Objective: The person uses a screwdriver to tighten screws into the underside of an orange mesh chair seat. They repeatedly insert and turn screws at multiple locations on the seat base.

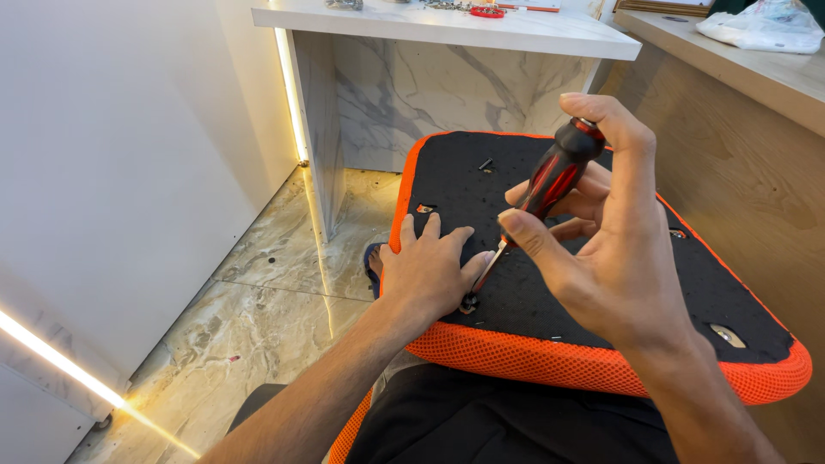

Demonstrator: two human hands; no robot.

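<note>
Right hand [614,258] pinches my stiff screwdriver [550,185] by its grippy handle; left hand [430,271], spread, presses the light seat [516,283] beneath it.

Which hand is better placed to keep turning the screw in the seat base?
Right: the right hand grips the screwdriver, tip at the screw. The left hand lies flat beside it.

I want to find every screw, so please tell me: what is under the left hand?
The left hand lies flat on the black underside of the seat. Beside its thumb, the screwdriver tip meets a fitting. Anything beneath the palm is hidden.
</note>
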